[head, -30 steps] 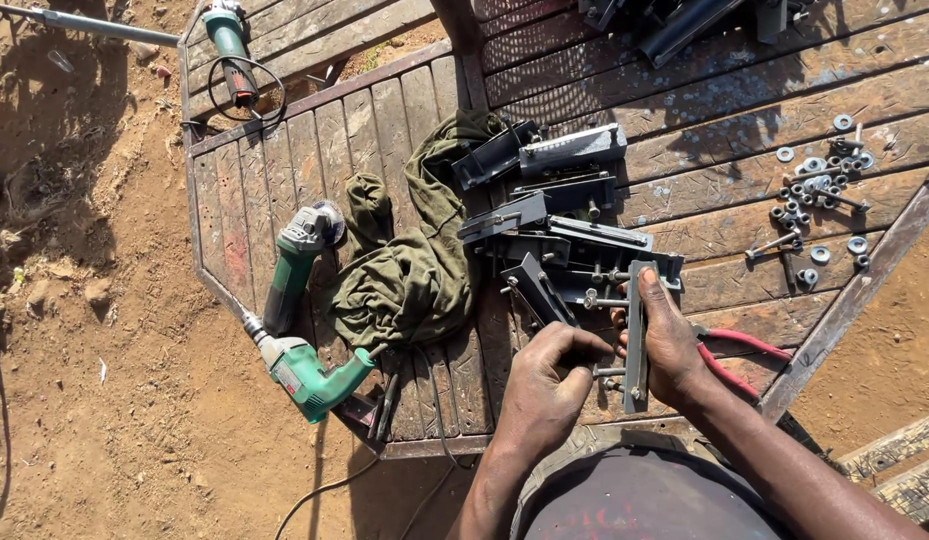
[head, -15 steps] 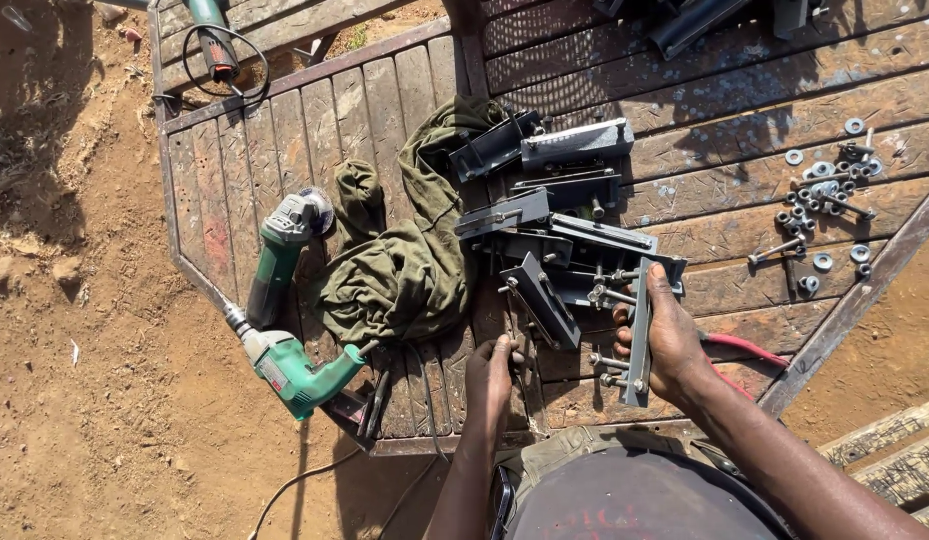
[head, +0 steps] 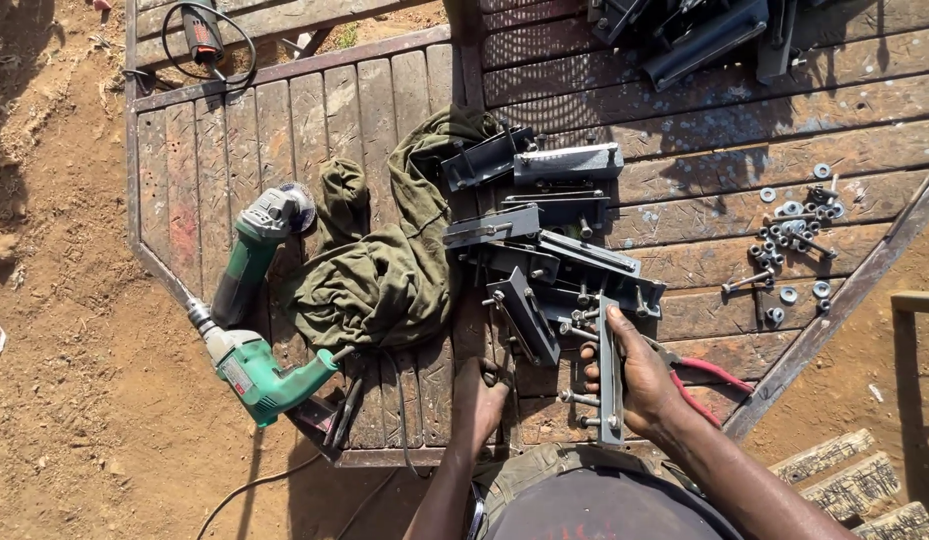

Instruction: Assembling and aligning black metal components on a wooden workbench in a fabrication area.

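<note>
My right hand (head: 639,375) grips a long grey metal bracket (head: 610,385) with bolts sticking out of its side, held upright over the near edge of the wooden platform (head: 384,90). My left hand (head: 479,395) rests on the boards beside it, fingers curled down near a dark metal piece (head: 524,315); whether it holds anything small is hidden. Behind both hands lies a pile of grey steel brackets (head: 544,220).
An olive cloth (head: 384,270) lies left of the brackets. A green angle grinder (head: 249,250) and a green drill (head: 259,370) lie at the platform's left edge. Loose bolts and washers (head: 794,250) sit at right. Red-handled pliers (head: 709,375) lie by my right wrist. Bare dirt surrounds.
My left hand has come off the bracket and dropped to the boards at the near edge. The right hand keeps hold of the bracket. The view has shifted left.
</note>
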